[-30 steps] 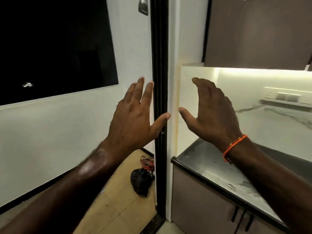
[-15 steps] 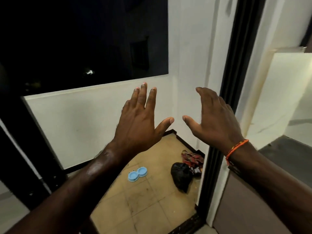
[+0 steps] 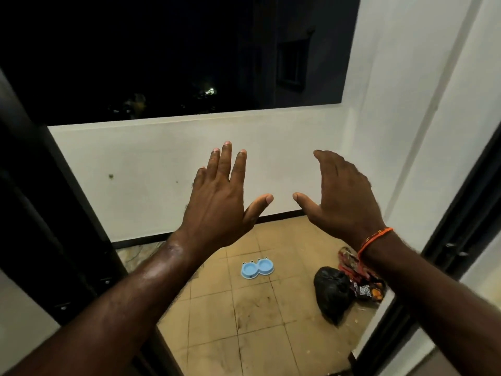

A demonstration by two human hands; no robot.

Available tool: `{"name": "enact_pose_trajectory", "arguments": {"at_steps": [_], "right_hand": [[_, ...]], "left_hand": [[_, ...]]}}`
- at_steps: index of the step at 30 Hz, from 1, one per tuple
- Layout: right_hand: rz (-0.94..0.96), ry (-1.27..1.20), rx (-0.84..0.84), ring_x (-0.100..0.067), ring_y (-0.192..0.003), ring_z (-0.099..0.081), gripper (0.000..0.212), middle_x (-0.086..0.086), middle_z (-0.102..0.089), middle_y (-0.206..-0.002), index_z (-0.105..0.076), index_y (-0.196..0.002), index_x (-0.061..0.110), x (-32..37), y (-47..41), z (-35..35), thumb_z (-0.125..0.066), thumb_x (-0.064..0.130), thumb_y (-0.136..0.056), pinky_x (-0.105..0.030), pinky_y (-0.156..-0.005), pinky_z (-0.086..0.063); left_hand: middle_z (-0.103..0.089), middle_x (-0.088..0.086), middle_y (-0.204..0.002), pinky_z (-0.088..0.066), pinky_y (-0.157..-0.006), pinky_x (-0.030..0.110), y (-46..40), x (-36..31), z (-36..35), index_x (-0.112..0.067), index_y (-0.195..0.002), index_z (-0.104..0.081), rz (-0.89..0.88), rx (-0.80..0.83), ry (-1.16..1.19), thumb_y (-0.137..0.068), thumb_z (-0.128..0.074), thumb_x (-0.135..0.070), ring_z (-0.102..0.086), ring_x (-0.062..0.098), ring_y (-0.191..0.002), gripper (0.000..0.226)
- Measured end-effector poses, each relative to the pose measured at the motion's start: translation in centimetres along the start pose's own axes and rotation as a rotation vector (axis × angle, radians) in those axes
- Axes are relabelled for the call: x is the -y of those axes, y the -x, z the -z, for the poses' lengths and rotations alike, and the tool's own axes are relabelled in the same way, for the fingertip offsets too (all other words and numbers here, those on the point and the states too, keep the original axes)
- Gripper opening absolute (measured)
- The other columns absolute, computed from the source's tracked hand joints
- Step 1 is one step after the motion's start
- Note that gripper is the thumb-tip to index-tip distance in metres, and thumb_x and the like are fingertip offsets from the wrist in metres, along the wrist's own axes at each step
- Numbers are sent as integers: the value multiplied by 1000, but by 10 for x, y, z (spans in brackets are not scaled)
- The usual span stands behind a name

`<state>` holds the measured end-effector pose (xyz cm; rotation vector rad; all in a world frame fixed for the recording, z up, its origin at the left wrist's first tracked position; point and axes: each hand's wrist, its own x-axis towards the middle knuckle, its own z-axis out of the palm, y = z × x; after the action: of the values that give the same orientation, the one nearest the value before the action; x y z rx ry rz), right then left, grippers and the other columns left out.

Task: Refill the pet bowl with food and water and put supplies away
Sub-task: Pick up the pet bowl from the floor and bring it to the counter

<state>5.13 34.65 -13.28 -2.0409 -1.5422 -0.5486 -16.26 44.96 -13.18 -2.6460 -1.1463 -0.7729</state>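
A light blue double pet bowl (image 3: 257, 268) lies on the tan tiled balcony floor (image 3: 252, 318), below and between my hands. A dark printed food bag (image 3: 366, 287) lies on the floor to its right, beside a black plastic bag (image 3: 333, 294). My left hand (image 3: 221, 198) is raised in the air with fingers straight and spread, holding nothing. Raised beside it, my right hand (image 3: 343, 196) has an orange thread on the wrist, its fingers straight and empty. Both hands are well above the bowl and apart from it.
A white parapet wall (image 3: 162, 172) closes the balcony behind the bowl, with dark night sky above it. Black door frames (image 3: 67, 226) stand left and right (image 3: 444, 256) of the opening. A white wall (image 3: 406, 104) rises on the right.
The view has swung left from the kitchen counter to the balcony, bringing the bowl and bags into the middle. Both hands stay raised and spread as before.
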Motion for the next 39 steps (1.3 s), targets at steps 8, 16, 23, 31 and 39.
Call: {"name": "enact_pose_trajectory", "arguments": {"at_steps": [8,16,23,31,39], "right_hand": [[56,-69,98,-28,-138,-45,85,-7,-43,-155,-34,-153,15,-53,-66,-74,-66,56,-87,-46,-107,-41],[73,-110,188,-28,-139,-44,84,-6,-43,-155,-34,-154,16,-93,-112,-140,-66,56,-87,-46,-109,-40],[70,-117,277,-27,-142,-41,85,-5,-40,-158,-29,-156,18,-121,-161,-221,-64,57,-89,-44,-112,-38],[18,-68,465,-28,-140,-43,86,-6,-40,-157,-27,-156,20,-159,-224,-390,-63,57,-88,-48,-107,-46],[-68,-84,677,-29,-141,-43,87,-8,-38,-160,-28,-157,18,-184,-266,-554,-65,56,-89,-46,-108,-43]], "left_hand": [[10,10,-173,-12,-126,49,-63,2,-68,-19,-165,-2,130,44,-23,-93,-20,-83,4,30,-160,98],[9,10,-173,-14,-126,50,-114,6,-132,-20,-165,-3,209,114,-12,-93,-22,-82,3,30,-160,97],[5,10,-174,-19,-125,50,-163,30,-212,-19,-165,-7,257,177,13,-94,-23,-82,0,29,-161,96],[1,13,-173,-18,-127,49,-231,108,-360,-13,-164,-3,282,337,40,-93,-19,-81,-2,31,-160,99],[-5,13,-173,-22,-124,50,-290,174,-523,-11,-164,-10,297,544,87,-93,-19,-81,-7,31,-160,100]]}}
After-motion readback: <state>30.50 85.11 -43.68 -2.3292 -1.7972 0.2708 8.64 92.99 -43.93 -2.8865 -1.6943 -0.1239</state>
